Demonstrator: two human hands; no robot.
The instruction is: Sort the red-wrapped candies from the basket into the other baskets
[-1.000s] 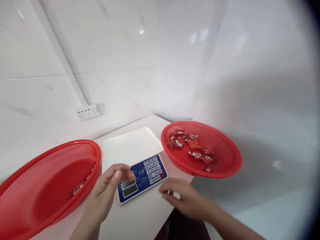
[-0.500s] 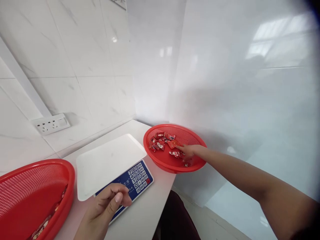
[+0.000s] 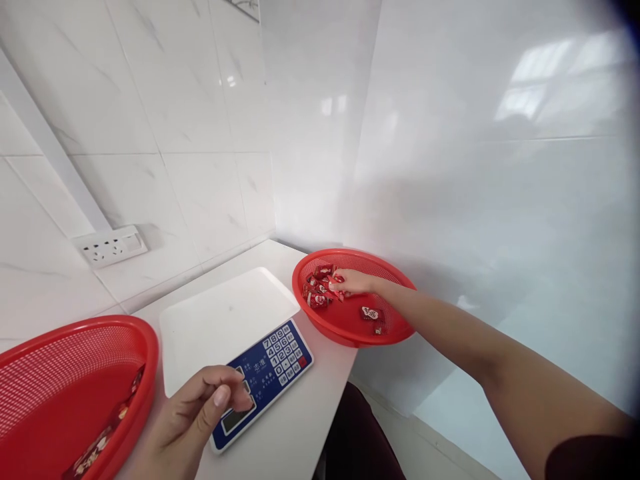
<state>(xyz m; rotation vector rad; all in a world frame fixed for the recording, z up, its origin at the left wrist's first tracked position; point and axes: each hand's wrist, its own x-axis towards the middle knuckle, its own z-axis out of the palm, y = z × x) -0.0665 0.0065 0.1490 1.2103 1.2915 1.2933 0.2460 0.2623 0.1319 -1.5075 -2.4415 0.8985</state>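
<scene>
My right hand [image 3: 351, 283] reaches into the right red basket [image 3: 345, 340], its fingers closed around red-wrapped candy [image 3: 337, 291]; how many pieces it holds is hidden. Several more wrapped candies [image 3: 318, 300] lie at the basket's left side, against those fingers. Apart from them, a dark red candy [image 3: 371, 313] rests on the basket floor below my wrist. My left hand [image 3: 213, 400] hovers over the near left part of a digital scale [image 3: 273, 360], fingers loosely curled in with the thumb beside them, nothing seen in it.
A second red basket [image 3: 143, 333] stands at the left, with several wrapped candies [image 3: 95, 447] along its near side. The scale's white pan [image 3: 227, 313] lies between both baskets on a white table [image 3: 295, 427]. Walls close off the back and right; a socket [image 3: 111, 247] is on the left wall.
My right hand has moved left within the basket, toward the candy pile, and closed on candy there. The left hand keeps its curled pose. The view has shifted slightly.
</scene>
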